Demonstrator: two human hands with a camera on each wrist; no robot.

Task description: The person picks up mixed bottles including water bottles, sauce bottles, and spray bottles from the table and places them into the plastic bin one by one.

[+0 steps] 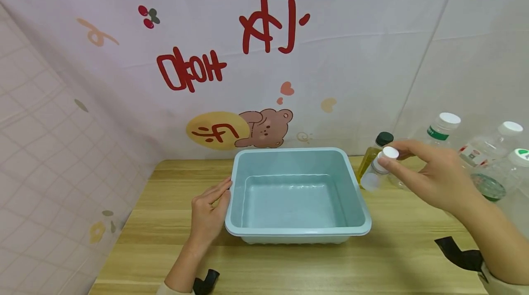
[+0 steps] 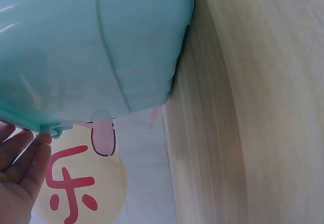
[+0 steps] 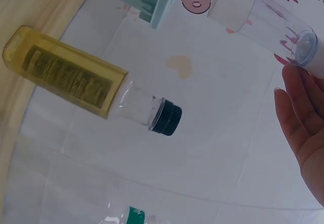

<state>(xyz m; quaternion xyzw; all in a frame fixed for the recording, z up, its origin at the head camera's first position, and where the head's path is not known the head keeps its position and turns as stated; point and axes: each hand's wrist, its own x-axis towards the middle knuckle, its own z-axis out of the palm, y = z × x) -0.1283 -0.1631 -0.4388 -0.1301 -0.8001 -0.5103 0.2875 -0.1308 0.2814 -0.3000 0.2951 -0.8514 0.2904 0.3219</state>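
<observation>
At the center of the head view, a pale blue tub (image 1: pixel 291 231) rests on the wood-grain surface (image 1: pixel 165 221). On its left, the left hand (image 1: pixel 208 217) touches the tub's rim, its fingers stretched along the outside without curling around it. Right of center, the right hand (image 1: pixel 442 178) pinches the white cap (image 1: pixel 390 152) of a small clear bottle (image 1: pixel 372 176) between thumb and fingers. That bottle tilts and is near the tub's right side; at the upper right of the right wrist view, cloth shows behind it. Just beyond it in the head view, partly hidden, is a yellow bottle (image 1: pixel 368 161) with a dark cap, standing upright near the tub. Toward the right edge of the frame are 3 larger clear bottles (image 1: pixel 481 150), partly covered by the right hand and forearm. Across the upper part of the frame, a pale cloth (image 1: pixel 363 70) carries red writing, cherries, hearts and a brown bear (image 1: pixel 268 127). Low in the frame, 2 black straps (image 1: pixel 464 257) show near the sleeves.
</observation>
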